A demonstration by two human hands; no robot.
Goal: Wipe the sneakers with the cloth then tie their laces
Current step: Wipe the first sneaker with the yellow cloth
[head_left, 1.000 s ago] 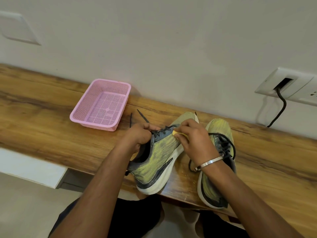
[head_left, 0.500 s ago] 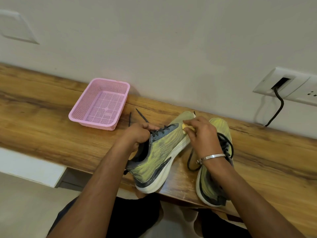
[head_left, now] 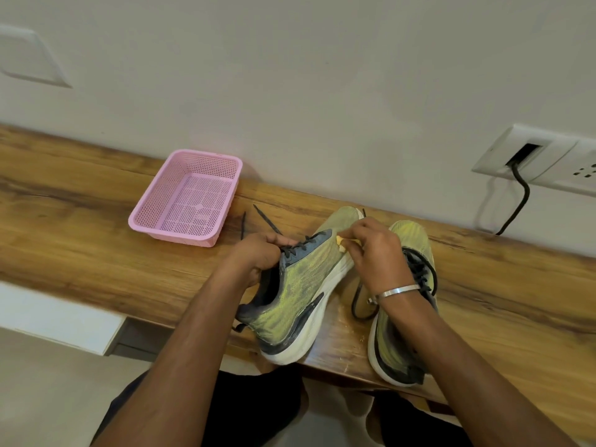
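Left hand [head_left: 258, 256] grips the tilted sneaker [head_left: 300, 285] to steady it — right hand [head_left: 377, 253] fingers pinch the cloth [head_left: 341, 246] against its toe side.

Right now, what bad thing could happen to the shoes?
The left shoe is tipped on its side with its heel past the shelf edge, steadied only by the left hand; it might fall if let go. The right shoe also overhangs. The right hand, wiping with the cloth, could catch the loose laces and drag that shoe.
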